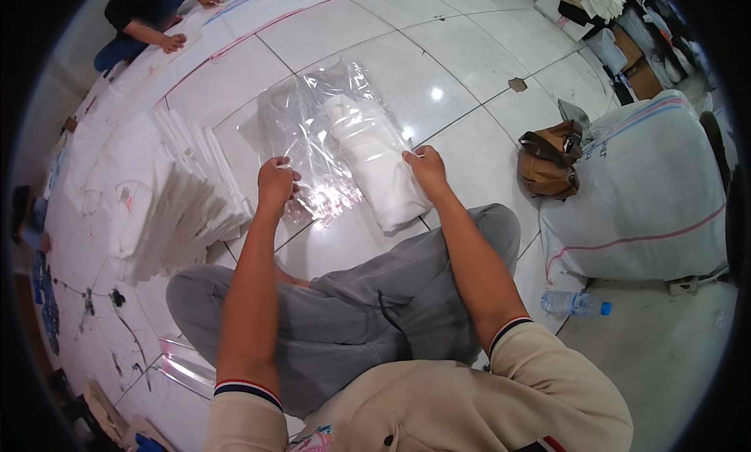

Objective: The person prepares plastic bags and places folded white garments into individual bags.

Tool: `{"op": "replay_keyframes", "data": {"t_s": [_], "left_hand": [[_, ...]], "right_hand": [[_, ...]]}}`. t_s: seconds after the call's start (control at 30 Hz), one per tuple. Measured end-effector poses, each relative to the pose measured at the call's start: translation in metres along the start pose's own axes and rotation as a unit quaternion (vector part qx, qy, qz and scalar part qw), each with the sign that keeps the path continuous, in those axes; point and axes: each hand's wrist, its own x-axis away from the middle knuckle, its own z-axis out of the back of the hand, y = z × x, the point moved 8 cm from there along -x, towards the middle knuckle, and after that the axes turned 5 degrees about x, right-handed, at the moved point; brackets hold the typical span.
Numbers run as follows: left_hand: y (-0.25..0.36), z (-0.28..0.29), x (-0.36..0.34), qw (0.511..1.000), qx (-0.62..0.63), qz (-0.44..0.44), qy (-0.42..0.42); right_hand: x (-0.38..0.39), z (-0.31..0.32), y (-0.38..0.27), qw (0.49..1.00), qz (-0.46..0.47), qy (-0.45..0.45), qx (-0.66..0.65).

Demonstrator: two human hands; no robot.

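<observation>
My left hand [278,182] pinches the near-left part of a clear plastic sheet or bag [301,123] lying flat on the tiles. My right hand [425,170] grips the right edge of a folded white cloth bundle [368,166], which seems to be wrapped in clear plastic and lies beside and partly on the loose sheet. To the left of my left hand stands a tall stack of folded white fabric [172,194].
A large woven sack [634,201] at right has a brown bag [547,158] against it and a water bottle [575,303] nearby. Mixed bundles and boxes [637,57] fill the back right. Another person [137,25] sits at the back left, hands on white fabric.
</observation>
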Motion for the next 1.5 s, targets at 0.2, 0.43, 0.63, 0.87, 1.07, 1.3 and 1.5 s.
{"op": "replay_keyframes", "data": {"t_s": [0.2,0.43,0.63,0.87,1.07,1.3,1.5], "left_hand": [[0.008,0.0,0.006,1.0,-0.005,-0.002,0.011],[0.008,0.003,0.003,1.0,0.011,-0.012,-0.003],[0.009,0.001,0.004,1.0,0.023,-0.01,0.003],[0.009,0.001,0.004,1.0,0.011,0.007,-0.011],[0.01,0.003,0.007,1.0,0.014,-0.02,0.008],[0.006,0.006,0.006,0.999,-0.031,-0.002,0.028],[0.066,-0.036,0.056,0.866,-0.291,-0.392,0.105]], "right_hand": [[0.044,0.009,0.003,0.954,-0.036,-0.167,0.247],[0.038,0.009,0.02,0.968,-0.071,-0.162,0.178],[0.054,0.014,0.033,0.98,-0.141,-0.138,0.006],[0.06,0.002,0.014,0.948,-0.165,-0.244,-0.119],[0.05,-0.031,-0.007,0.826,-0.204,-0.288,-0.439],[0.014,-0.048,0.0,0.791,-0.153,-0.243,-0.541],[-0.001,-0.094,-0.003,0.73,-0.128,-0.276,-0.611]]}}
